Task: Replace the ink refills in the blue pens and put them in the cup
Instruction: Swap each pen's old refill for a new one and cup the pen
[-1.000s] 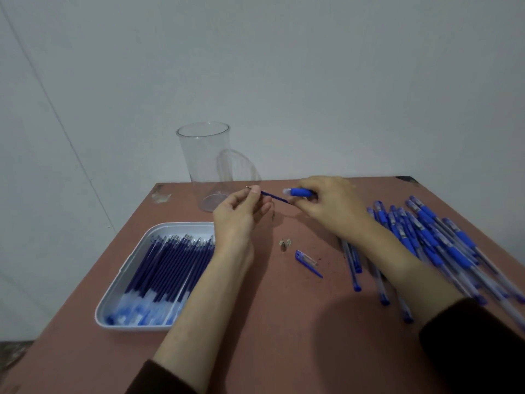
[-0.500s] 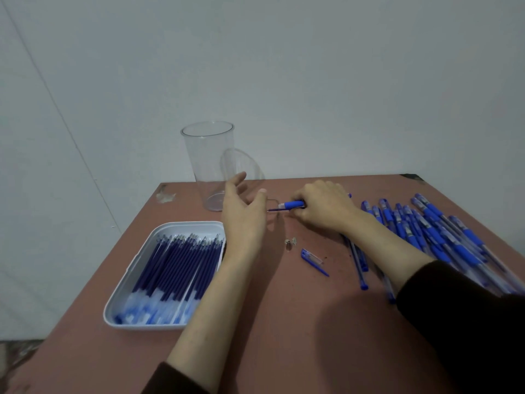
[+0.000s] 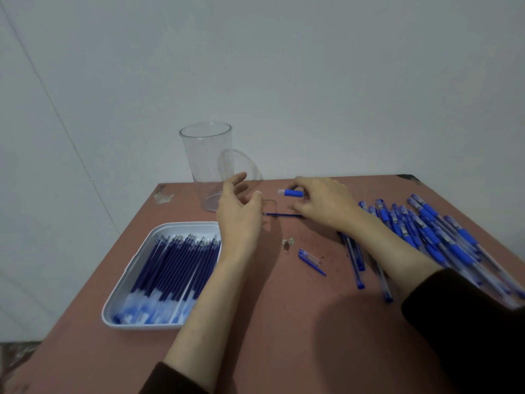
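While the right hand (image 3: pixel 321 203) pinches a blue pen barrel (image 3: pixel 291 192) near the desk's (image 3: pixel 284 322) far edge, the left hand (image 3: pixel 238 214) hovers slack and empty beside the clear cup (image 3: pixel 207 166). The loose refill (image 3: pixel 281 214) between them may roll if nudged; whether fingers hold it is unclear. One cup, one refill tray (image 3: pixel 127 280) at the left edge, one cap (image 3: pixel 309 256); the right-edge pens (image 3: pixel 426 231) overlap uncountably.

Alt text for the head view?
A person's right hand grips a blue pen above a reddish table; left hand is open beside a thin refill between them. A clear cup stands behind, a white tray of refills left, a pile of pens right.
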A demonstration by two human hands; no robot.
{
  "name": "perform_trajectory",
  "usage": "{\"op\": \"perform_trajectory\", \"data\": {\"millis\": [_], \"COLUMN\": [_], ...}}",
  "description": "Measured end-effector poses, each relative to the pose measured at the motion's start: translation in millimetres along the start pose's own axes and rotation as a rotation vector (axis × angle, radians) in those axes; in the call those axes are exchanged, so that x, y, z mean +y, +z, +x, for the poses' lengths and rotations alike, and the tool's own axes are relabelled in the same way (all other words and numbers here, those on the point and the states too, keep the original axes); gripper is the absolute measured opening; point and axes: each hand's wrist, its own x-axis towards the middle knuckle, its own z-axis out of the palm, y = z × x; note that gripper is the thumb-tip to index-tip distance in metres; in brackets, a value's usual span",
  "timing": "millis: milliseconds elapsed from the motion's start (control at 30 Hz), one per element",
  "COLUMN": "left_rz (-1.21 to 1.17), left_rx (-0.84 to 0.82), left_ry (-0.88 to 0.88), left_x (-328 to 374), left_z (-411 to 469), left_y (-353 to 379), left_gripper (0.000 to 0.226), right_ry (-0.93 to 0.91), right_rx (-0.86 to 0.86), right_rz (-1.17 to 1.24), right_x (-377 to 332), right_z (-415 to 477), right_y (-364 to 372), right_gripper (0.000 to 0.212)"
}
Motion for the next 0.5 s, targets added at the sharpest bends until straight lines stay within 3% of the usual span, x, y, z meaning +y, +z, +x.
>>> {"op": "perform_trajectory", "data": {"millis": [133,267,367,500], "left_rz": [0.147,0.387,0.706,1.108], "left_rx": [-0.018,-0.043,-0.101,-0.32], "left_ry": [0.131,0.198,0.16,-0.001], "left_x": [7.7,18.8,24.4,27.5], "left_z": [-3.4,-7.9,-3.4,-0.3], "left_y": [-4.4,-27.9,-63.4,-96.2], "left_gripper": [0.028,0.017,0.015,0.014], "right_ry": [0.044,-0.009,-0.043,-0.055], "right_rx": [0.116,0.132,0.137,0.116], "right_rz": [0.281,0.361,0.342,0.297], "right_x": [-15.7,-36.5,-42.6,-42.5], "right_z": [-16.6,-34.2,-37.6,-41.5], "right_y": [-7.4,5.5,15.6,19.9], "right_gripper": [0.023,0.03,0.027,0.026]}}
